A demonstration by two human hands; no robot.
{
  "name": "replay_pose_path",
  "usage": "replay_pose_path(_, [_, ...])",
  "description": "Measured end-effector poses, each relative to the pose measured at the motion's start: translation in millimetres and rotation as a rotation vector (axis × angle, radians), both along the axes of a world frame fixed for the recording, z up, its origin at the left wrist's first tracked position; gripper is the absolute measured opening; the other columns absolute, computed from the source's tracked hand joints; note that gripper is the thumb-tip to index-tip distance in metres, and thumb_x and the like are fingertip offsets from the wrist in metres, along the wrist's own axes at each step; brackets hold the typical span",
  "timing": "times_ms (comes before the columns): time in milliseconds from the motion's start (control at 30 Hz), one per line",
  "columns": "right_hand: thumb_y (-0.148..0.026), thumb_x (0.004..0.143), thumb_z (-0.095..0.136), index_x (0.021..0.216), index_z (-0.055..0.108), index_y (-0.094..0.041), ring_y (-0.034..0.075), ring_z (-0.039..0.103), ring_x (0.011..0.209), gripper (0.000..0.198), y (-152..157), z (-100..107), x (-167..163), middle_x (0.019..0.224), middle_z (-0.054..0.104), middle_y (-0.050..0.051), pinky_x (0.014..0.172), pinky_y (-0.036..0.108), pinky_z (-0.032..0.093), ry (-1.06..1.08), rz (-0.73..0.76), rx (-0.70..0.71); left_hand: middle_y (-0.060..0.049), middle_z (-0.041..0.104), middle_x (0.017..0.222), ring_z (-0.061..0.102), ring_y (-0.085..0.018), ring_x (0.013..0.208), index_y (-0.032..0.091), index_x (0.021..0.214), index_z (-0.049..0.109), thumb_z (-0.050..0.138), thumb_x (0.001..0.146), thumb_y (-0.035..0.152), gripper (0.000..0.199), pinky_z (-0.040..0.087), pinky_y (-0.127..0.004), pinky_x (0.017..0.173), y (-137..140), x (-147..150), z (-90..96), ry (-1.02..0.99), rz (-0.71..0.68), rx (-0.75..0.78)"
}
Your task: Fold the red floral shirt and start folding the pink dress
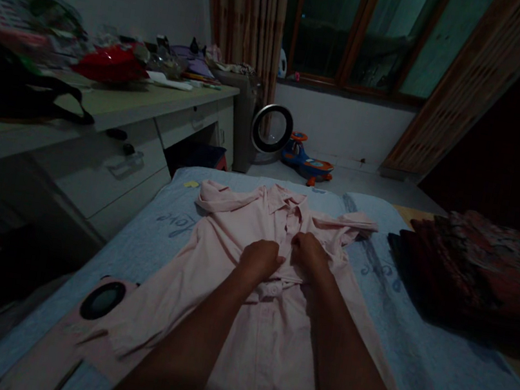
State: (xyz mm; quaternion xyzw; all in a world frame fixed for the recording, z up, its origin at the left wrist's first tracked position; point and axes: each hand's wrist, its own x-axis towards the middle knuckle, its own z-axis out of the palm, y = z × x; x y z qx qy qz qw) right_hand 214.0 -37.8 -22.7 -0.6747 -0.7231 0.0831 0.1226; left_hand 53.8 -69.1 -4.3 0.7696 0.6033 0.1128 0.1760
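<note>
A pink button-front shirt dress point(211, 259) with a collar and a belted waist lies spread face up on the bed, its collar toward the far edge. My left hand point(260, 260) is closed on the front placket, just above the waist. On the other side of the placket, slightly higher, my right hand point(310, 254) pinches the fabric's edge. Both forearms stretch over the skirt part and hide some of it. The buttons between my fingers are too small to make out.
A light blue bedsheet point(172, 221) lies under the dress. Folded dark red clothes point(483, 274) are stacked at right. On the left stands a cluttered desk point(141, 102); beyond are a washing machine with its round door point(272, 128) open and a blue-orange ride-on toy point(307, 161).
</note>
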Motion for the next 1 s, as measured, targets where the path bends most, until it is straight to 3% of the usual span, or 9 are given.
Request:
replay_pose_path(133, [-0.018, 0.089, 0.053, 0.101, 0.071, -0.020, 0.019, 0.061, 0.089, 0.021, -0.5, 1.5, -3.2, 0.102, 0.065, 0.010, 0.072, 0.026, 0.039, -0.023, 0.000, 0.015, -0.009, 0.062, 0.116, 0.061, -0.023, 0.109, 0.021, 0.111, 0.058, 0.073, 0.079, 0.031, 0.037, 0.044, -0.031, 0.093, 1.5, 4.8, -7.4, -0.045, -0.015, 0.186])
replay_pose_path(333, [-0.017, 0.092, 0.049, 0.099, 0.072, -0.018, 0.017, 0.058, 0.094, 0.024, -0.2, -1.2, -10.0, 0.099, 0.064, 0.008, 0.082, 0.024, 0.039, 0.067, 0.165, 0.091, -0.010, 0.061, 0.116, 0.062, -0.024, 0.107, 0.018, 0.118, 0.052, 0.066, 0.084, 0.032, 0.039, 0.047, -0.032, 0.088, 8.4, 7.2, -20.0, -0.069, 0.068, 0.189])
replay_pose_path(700, [-0.020, 0.093, 0.050, 0.098, 0.072, -0.019, 0.017, 0.058, 0.096, 0.022, -4.5, -2.1, -17.1, 0.099, 0.064, 0.008, 0.081, 0.024, 0.039, 0.098, 0.140, 0.085, -0.009, 0.068, 0.109, 0.065, -0.023, 0.102, 0.021, 0.111, 0.058, 0.059, 0.083, 0.019, 0.029, 0.046, -0.032, 0.086, 10.6, 6.9, -14.2, -0.090, 0.187, 0.155])
replay_pose_path(1000, [-0.011, 0.085, 0.055, 0.093, 0.068, -0.017, 0.016, 0.059, 0.090, 0.017, 2.5, -5.3, -15.6, 0.097, 0.068, 0.007, 0.081, 0.024, 0.039, 0.171, 0.177, 0.074, -0.007, 0.069, 0.101, 0.066, -0.021, 0.092, 0.022, 0.105, 0.067, 0.056, 0.091, 0.032, 0.020, 0.045, -0.029, 0.079, 15.0, 6.0, -20.6, -0.098, 0.167, 0.206])
